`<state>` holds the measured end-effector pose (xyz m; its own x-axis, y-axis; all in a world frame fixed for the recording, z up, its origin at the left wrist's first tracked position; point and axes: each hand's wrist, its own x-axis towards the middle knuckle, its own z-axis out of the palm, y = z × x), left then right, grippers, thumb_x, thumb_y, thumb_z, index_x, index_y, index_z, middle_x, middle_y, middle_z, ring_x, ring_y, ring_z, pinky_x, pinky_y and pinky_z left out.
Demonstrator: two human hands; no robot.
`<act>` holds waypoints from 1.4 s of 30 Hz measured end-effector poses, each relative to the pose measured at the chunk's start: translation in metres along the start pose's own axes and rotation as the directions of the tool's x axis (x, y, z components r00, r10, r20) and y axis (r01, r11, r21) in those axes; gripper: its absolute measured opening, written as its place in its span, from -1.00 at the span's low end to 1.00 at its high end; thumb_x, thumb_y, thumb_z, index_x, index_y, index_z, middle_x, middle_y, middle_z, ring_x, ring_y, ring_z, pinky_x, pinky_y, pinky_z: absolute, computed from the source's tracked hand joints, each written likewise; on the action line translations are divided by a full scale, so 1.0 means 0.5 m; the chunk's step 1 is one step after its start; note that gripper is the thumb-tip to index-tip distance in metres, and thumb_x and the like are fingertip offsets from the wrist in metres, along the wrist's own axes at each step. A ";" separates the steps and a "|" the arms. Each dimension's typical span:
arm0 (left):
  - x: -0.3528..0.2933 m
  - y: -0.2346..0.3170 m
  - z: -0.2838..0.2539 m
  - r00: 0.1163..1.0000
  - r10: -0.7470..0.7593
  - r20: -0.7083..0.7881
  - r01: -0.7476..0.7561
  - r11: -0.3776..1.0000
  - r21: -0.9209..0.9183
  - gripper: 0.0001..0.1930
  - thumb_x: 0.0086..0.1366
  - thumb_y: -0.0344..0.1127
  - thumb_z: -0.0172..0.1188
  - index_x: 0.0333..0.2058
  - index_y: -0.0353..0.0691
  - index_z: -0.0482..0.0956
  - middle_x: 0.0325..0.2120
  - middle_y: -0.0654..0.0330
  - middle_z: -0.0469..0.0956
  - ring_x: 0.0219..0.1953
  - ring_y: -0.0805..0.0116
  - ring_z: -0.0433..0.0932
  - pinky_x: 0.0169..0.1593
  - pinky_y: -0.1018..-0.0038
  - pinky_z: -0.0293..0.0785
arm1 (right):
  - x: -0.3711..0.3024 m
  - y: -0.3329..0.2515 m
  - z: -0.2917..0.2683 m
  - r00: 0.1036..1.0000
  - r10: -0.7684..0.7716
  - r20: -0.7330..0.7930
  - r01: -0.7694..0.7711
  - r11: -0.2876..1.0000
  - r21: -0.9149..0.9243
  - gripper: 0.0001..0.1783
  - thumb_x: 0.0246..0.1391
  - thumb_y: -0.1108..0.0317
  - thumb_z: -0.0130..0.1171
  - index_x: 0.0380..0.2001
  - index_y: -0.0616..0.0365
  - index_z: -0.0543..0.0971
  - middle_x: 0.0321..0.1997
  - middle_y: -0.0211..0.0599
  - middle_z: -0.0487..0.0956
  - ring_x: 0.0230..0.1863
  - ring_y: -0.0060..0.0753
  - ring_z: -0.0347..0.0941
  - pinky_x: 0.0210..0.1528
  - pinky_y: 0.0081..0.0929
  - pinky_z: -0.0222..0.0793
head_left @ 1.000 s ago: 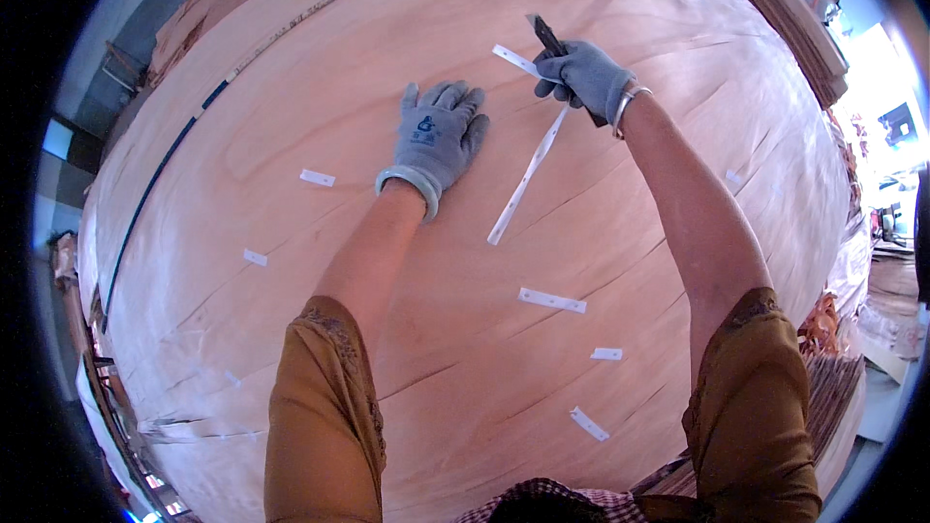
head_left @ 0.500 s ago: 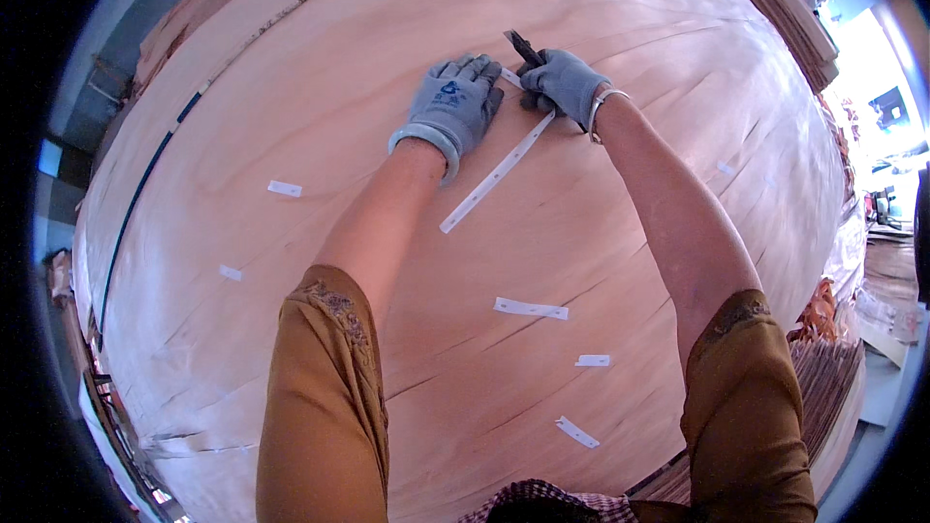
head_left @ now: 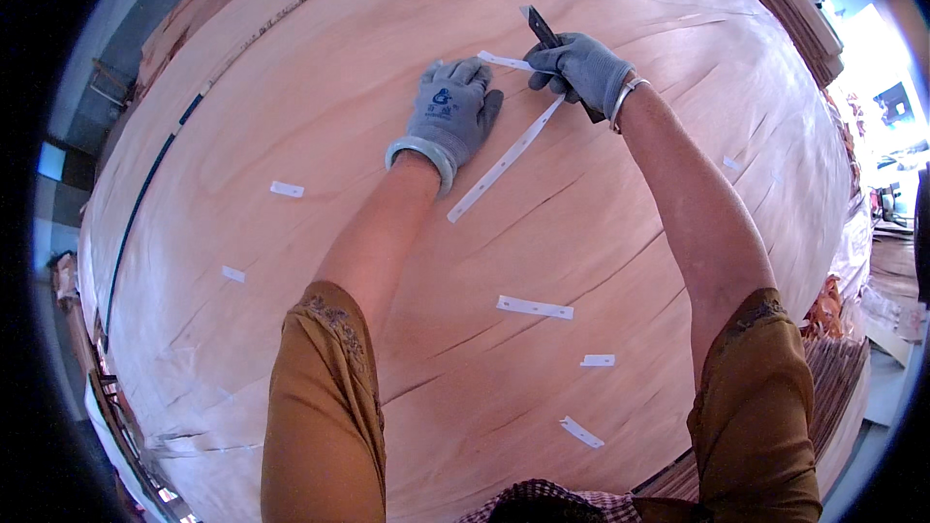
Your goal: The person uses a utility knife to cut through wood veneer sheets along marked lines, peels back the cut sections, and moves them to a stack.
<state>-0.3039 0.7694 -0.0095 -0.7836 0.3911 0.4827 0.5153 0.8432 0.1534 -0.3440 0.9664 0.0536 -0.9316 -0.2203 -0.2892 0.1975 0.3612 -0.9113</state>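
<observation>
A large sheet of pale wood veneer (head_left: 291, 116) fills the view. My left hand (head_left: 449, 111), in a grey glove, lies flat on the sheet with fingers together, beside a long white tape strip (head_left: 506, 159) stuck diagonally over a split. My right hand (head_left: 579, 68), also gloved, grips a dark tool (head_left: 542, 31) at the strip's upper end. A loose length of white tape (head_left: 504, 60) runs from the tool toward my left fingertips.
Several short white tape patches dot the veneer, such as the patch (head_left: 535, 307) near my right elbow and the patch (head_left: 287, 189) at left. Stacked veneer edges (head_left: 775, 0) lie at the upper right. A workshop floor and clutter (head_left: 896, 232) show at the right.
My right hand has pulled the tool up and right, away from my left hand, drawing out a fresh length of tape. My left hand stays pressed beside the strip.
</observation>
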 end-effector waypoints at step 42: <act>0.021 0.082 -0.007 0.964 0.074 0.256 -0.094 0.993 0.068 -0.55 0.28 -0.05 -0.04 0.13 0.03 0.36 0.13 0.17 0.34 0.17 0.20 0.29 0.19 0.18 0.10 | -0.067 0.019 -0.023 1.000 0.001 0.023 0.013 0.803 -0.596 -0.83 -0.02 0.38 0.19 -0.52 0.29 0.54 -0.65 -0.24 0.57 -0.66 -0.53 0.46 -0.62 -0.57 0.31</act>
<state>-0.2897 0.8070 0.0051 -0.8063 0.5335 0.2557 0.5619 0.8258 0.0488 -0.3146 0.9878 0.0578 -0.9242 -0.2407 -0.2964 -0.0354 0.8268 -0.5613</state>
